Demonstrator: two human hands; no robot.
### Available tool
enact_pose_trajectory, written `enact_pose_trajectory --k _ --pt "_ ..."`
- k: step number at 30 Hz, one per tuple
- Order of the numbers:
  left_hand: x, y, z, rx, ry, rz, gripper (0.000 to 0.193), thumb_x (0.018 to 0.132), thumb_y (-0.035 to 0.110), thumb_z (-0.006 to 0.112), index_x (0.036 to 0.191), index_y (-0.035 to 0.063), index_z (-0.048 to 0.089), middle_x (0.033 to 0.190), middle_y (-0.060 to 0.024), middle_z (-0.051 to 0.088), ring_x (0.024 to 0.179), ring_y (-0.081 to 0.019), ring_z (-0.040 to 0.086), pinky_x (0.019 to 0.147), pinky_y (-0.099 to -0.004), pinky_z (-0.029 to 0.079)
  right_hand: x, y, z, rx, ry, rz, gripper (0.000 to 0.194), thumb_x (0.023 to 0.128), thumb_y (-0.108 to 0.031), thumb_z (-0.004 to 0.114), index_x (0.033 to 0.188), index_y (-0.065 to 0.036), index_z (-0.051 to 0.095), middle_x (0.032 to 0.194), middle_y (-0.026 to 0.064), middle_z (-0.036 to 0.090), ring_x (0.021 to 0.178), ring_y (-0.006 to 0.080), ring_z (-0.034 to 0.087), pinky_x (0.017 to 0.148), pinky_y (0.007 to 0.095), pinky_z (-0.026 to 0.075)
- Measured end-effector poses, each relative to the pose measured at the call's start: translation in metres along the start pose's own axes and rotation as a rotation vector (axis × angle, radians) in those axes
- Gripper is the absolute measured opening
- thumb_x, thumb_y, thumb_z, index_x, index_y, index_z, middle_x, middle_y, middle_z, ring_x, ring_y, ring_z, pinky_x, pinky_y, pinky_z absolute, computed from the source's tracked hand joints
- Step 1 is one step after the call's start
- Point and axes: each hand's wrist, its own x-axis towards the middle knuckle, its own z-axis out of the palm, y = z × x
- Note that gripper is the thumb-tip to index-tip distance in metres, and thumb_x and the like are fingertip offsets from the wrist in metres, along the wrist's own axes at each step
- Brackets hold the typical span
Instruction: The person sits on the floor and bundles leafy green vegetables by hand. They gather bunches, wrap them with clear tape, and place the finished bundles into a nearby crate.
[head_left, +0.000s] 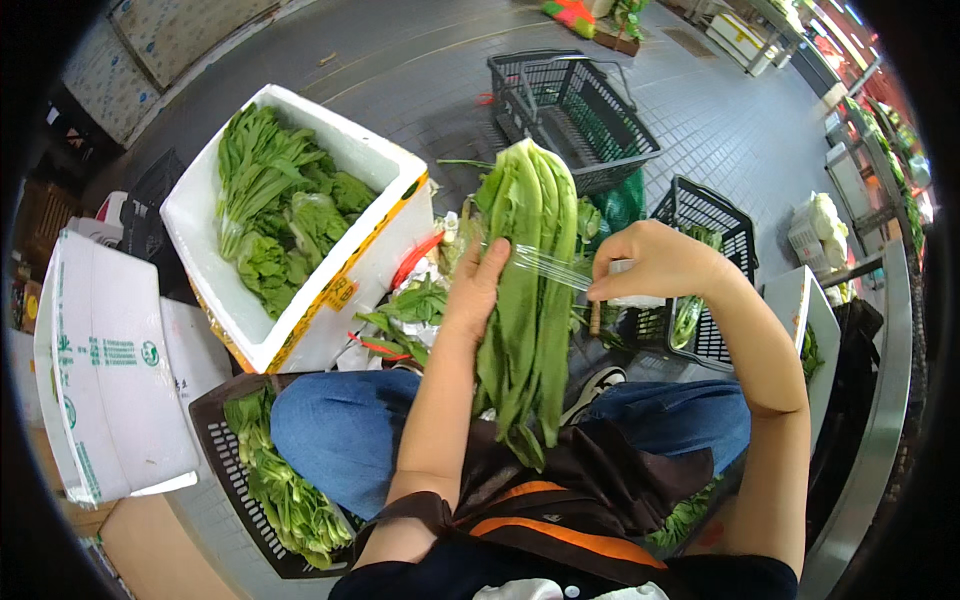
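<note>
A bunch of long-leaved lettuce stands over my lap, its pale cut stem end pointing away from me. Around its left side my left hand is closed, the thumb lying across the stalks. A strip of clear plastic film stretches over the bunch from near my left thumb. Its right end is pinched between the thumb and fingers of my right hand. Below the right hand a short brown handle shows, and a whitish roll-like thing lies partly hidden behind the fingers.
A foam box of bagged greens stands at the left. Nearer, a dark crate holds leafy greens. Beyond my hands sits a black basket, with another basket to its right. Trimmings and red ties lie beside the foam box.
</note>
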Motion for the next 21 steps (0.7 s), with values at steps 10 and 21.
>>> enact_pose_trajectory --k 10,21 --pt "0.02 0.065 0.077 0.926 -0.96 0.305 0.059 0.079 0.03 0.068 0.124 -0.0017 0.046 0.115 -0.0129 0.058 0.104 -0.0216 0.055 0.09 -0.0306 0.041 0.0 0.145 0.01 0.958 0.132 0.0 0.043 0.083 -0.022 0.064 0.117 0.0 0.052 0.11 0.0134 0.058 0.1 0.0226 0.057 0.09 0.033 0.044" --pt "0.059 -0.009 0.043 0.993 -0.514 -0.192 0.07 0.073 0.046 0.071 0.11 -0.0089 0.048 0.104 -0.0168 0.058 0.097 -0.0178 0.054 0.083 -0.0333 0.044 0.003 0.051 0.013 0.437 0.206 -0.065 0.022 0.086 -0.017 0.057 0.103 -0.003 0.055 0.081 0.0034 0.061 0.075 0.0082 0.054 0.066 0.0252 0.044"
